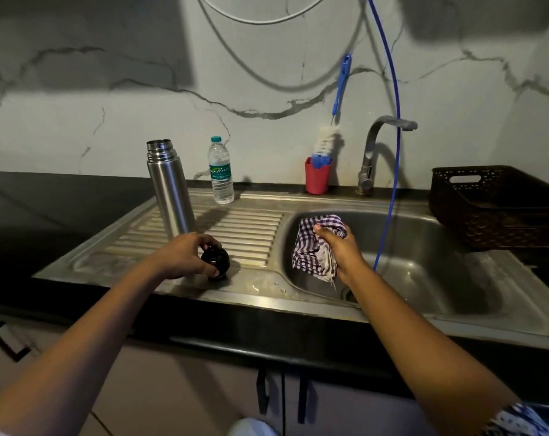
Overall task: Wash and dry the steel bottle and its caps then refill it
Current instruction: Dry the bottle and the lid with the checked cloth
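Head view: left grip (185, 256) curled round the black cap (216, 262) on the wet drainboard (251, 228); right grip (340, 247) bunches the checked cloth (311, 250) over the sink basin (424, 262). Steel bottle (170, 190) stands upright, uncapped, just behind. Cap probably light, rigid, slick while wet: hold by its sides.

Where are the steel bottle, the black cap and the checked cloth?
steel bottle (172, 191), head view, middle of its body.
black cap (219, 262), head view, its exposed right side.
checked cloth (311, 247), head view, its hanging middle fold.
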Available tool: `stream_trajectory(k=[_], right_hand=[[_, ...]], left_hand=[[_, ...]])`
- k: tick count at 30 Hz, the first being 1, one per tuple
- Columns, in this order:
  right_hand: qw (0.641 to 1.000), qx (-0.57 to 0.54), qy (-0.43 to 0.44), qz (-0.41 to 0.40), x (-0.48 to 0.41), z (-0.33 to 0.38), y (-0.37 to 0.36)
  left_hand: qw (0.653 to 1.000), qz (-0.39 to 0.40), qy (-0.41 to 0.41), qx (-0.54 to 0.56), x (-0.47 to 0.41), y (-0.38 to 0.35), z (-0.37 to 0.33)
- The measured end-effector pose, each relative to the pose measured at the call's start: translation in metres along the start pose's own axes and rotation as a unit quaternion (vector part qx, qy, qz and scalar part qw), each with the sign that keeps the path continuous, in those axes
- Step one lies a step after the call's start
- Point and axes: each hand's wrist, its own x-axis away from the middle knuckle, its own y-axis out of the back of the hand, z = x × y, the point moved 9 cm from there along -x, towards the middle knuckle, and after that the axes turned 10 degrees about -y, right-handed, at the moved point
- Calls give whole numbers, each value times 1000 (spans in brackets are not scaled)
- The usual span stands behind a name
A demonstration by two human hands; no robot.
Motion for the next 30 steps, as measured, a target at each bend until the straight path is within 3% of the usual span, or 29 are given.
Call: stream_trajectory(k=[7,10,13,16,18,20,23,26,30], right_hand=[[999,4,-26,27,2,-6,-5],[999,-15,-25,41,8,1,-5],[997,-50,-33,52,12,12,-2],[994,-75,-22,78,22,28,-3],[991,-95,4,92,33,42,3],[988,-108,33,104,40,53,11],[990,-48,80,104,50,68,32],[987,57,67,132,61,75,55],[986,50,41,155,71,92,84]], left_hand=[[999,27,26,4,7,3,2],[998,-59,13,32,10,27,-22],[971,-199,-45,120,9,47,-82],[950,-151,-59,267,-15,11,-131],[906,-103,-51,408,-37,-21,-162],[833,-81,-37,547,-53,-47,-187],[777,-124,-22,617,-69,-63,-204],[789,-165,-27,591,-77,-63,-212],[810,-166,-79,556,-80,-57,-232]])
